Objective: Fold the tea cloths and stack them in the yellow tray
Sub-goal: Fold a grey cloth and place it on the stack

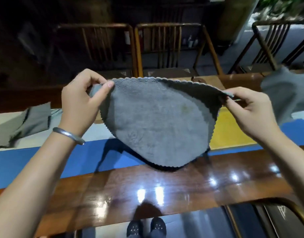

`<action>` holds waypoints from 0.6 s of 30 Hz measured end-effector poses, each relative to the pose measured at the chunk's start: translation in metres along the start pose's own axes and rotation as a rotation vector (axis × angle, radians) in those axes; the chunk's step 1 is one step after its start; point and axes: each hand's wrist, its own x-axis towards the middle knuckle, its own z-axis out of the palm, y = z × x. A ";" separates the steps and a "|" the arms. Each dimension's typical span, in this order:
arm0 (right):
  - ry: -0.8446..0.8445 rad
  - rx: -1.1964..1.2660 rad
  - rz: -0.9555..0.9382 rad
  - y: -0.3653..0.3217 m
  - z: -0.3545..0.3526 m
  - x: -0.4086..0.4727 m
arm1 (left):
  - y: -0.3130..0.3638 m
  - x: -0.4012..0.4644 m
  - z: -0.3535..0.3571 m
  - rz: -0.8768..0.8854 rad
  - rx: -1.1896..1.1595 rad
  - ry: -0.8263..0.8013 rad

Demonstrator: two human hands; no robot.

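Observation:
A grey tea cloth [156, 121] with a scalloped edge hangs in the air above the table, stretched between both hands. My left hand [80, 102] pinches its top left corner and my right hand [249, 109] pinches its top right corner. The cloth's lower edge droops down to just above the wooden table top. Behind the cloth, on the right, lies the yellow tray [230, 131], partly hidden by the cloth. A heap of more grey cloths [283, 97] sits at the right edge. Another grey cloth [34, 121] lies at the left.
A blue mat [44, 162] covers the table's middle strip, with glossy brown wood [147, 191] in front of it. Wooden chairs [168, 48] stand along the far side. A chair back [276, 219] is at the lower right.

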 end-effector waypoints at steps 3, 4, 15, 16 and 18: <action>-0.020 0.086 -0.021 -0.023 0.021 0.023 | -0.012 0.010 -0.033 -0.052 0.008 0.039; -0.028 0.122 -0.027 -0.031 0.028 0.028 | -0.017 0.011 -0.044 -0.067 0.019 0.038; -0.129 0.503 0.388 -0.019 0.109 -0.033 | -0.071 -0.077 -0.068 -0.373 -0.242 -0.393; -0.179 0.467 0.397 -0.016 0.114 -0.048 | -0.076 -0.093 -0.062 -0.431 -0.303 -0.443; -0.321 0.390 0.384 -0.011 0.121 -0.079 | -0.086 -0.126 -0.052 -0.520 -0.370 -0.535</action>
